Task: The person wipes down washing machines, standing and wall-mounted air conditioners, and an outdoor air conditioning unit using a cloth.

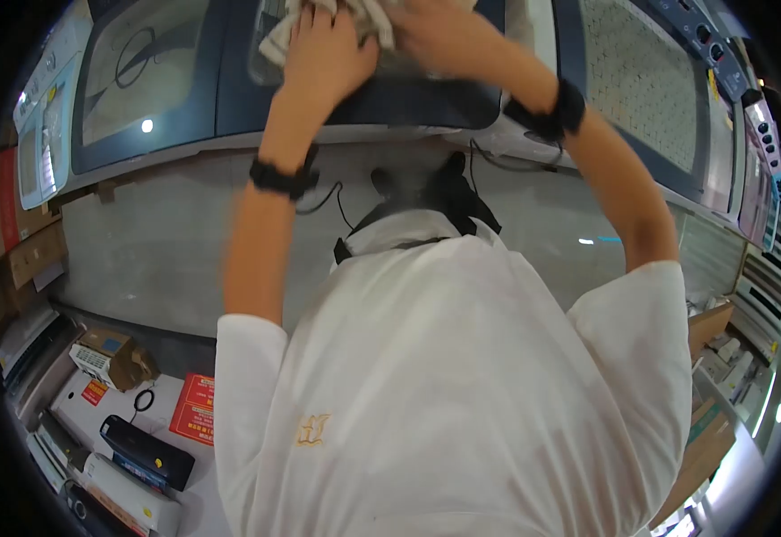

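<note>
A crumpled beige cloth [374, 20] lies on the dark-framed glass lid [426, 98] of an appliance at the top edge of the view. On the cloth's left part rests my left hand [326, 55], its fingers spread and lying flat. My right hand [448, 38] is at the right side of the cloth, smeared by motion, and its fingers cannot be made out. Both wrists wear black bands.
Similar appliances with glass lids stand to the left [144, 67] and right [645, 76]. Dark cables hang below the front edge. Cardboard boxes [37, 255] are at the left. A lower-left shelf holds a black device [149, 452] and red printed sheets [195, 410].
</note>
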Available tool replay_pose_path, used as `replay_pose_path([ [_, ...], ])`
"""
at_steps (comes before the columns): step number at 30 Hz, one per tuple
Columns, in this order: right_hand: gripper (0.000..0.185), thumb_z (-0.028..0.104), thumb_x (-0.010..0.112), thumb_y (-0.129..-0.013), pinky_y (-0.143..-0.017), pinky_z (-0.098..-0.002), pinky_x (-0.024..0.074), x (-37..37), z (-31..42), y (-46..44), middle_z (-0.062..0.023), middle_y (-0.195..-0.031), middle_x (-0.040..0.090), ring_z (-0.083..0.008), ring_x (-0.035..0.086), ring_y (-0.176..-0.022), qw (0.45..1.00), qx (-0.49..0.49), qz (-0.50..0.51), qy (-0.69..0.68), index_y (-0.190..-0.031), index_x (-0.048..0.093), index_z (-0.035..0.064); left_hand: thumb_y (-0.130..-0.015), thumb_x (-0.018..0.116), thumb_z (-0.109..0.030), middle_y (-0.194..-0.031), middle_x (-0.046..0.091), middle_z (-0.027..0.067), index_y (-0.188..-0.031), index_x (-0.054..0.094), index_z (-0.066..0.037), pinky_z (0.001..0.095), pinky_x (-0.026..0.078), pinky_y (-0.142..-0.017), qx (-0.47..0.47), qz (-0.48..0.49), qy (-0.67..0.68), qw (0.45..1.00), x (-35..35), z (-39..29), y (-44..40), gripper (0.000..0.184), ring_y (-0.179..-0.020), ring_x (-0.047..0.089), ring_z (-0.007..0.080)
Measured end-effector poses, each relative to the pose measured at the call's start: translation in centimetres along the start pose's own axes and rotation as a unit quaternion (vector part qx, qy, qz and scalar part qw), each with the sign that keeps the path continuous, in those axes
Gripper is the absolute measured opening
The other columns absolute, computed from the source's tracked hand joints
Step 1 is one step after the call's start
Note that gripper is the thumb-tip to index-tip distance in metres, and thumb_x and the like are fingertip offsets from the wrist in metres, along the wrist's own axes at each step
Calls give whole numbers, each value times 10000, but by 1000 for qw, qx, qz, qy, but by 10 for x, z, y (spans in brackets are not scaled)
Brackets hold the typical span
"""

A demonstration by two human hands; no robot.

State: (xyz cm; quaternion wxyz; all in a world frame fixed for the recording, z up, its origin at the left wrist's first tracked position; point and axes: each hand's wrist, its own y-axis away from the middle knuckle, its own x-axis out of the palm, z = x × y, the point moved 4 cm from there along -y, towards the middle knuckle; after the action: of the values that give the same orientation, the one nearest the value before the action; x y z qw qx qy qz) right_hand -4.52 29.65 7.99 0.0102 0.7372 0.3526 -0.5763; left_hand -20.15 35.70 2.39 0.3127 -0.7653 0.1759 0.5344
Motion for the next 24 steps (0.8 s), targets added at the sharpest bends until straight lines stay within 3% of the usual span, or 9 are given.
replay_pose_path([
  [2, 481, 247, 656, -914, -1054, -499, 465, 15, 9, 39, -165, -1436, 544, -411, 497, -1326, 980, 25, 6, -196, -1374, 593, 121, -914, 624, -303, -1459, 457, 336, -1462, 458, 33, 533, 341, -1171, 21, -33, 25, 999, -10, -5, 35, 665, -1401, 410, 485],
  [5, 485, 255, 630, -932, -1075, -501, 450, 33, -29, 65, -149, -1472, 518, -416, 493, -1335, 992, 3, 52, -116, -1401, 582, 142, -927, 620, -325, -1494, 421, 335, -1490, 428, 19, 531, 334, -1177, 48, 3, 39, 998, -8, 13, 26, 687, -1420, 379, 490],
  [8, 492, 262, 558, -924, -1007, -501, 468, 55, -95, 41, -299, -1177, 646, -454, 588, -1149, 944, 140, 127, -270, -1335, 599, -5, -929, 606, -357, -1532, 378, 336, -1503, 413, 13, 507, 316, -1197, 44, 107, 36, 993, -2, 32, -22, 709, -1448, 328, 494],
  [11, 424, 215, 525, -947, -1027, -481, 456, 58, -103, -7, -269, -1223, 644, -447, 592, -1143, 933, 181, 214, -224, -1312, 641, 34, -943, 594, -374, -1547, 361, 330, -1502, 427, -1, 485, 304, -1204, 41, 142, 12, 989, 13, 49, -76, 692, -1463, 300, 487],
  [16, 466, 249, 563, -967, -1085, -455, 449, 58, -51, 13, -132, -1503, 495, -375, 503, -1338, 977, 52, 102, -181, -1424, 567, 159, -960, 600, -418, -1495, 446, 303, -1486, 476, -23, 455, 325, -1183, 78, 190, -25, 978, 5, 28, -77, 670, -1423, 375, 455],
  [17, 464, 248, 551, -973, -1083, -445, 451, 56, -48, 23, -131, -1509, 491, -370, 507, -1335, 974, 30, 66, -216, -1429, 564, 162, -964, 618, -445, -1438, 539, 247, -1473, 503, -42, 433, 360, -1160, 76, 254, 28, 964, -6, 32, -74, 659, -1353, 491, 388],
  [19, 466, 249, 538, -974, -1077, -435, 454, 72, -58, 31, -132, -1511, 488, -372, 512, -1325, 965, 33, 52, -255, -1432, 563, 170, -971, 591, -434, -1478, 488, 288, -1289, 633, 2, 448, 400, -1134, -64, 261, 229, 936, -75, 9, -56, 541, -1354, 472, 474],
  [21, 406, 187, 517, -957, -1019, -490, 454, 48, -77, 16, -262, -1239, 642, -438, 601, -1136, 945, -20, 15, -327, -1315, 645, 45, -1009, 596, -432, -1435, 570, 177, -1448, 544, -74, 405, 421, -1104, 8, 66, 172, 983, -164, -36, -47, 568, -1343, 532, 295],
  [24, 403, 183, 529, -953, -1014, -498, 453, 65, -83, -5, -263, -1234, 643, -438, 604, -1131, 942, 29, 65, -327, -1313, 649, 48, -1019, 583, -370, -1458, 553, 171, -1442, 545, -57, 445, 405, -1120, 95, -141, 236, 957, -229, -36, -17, 527, -1360, 513, 347],
])
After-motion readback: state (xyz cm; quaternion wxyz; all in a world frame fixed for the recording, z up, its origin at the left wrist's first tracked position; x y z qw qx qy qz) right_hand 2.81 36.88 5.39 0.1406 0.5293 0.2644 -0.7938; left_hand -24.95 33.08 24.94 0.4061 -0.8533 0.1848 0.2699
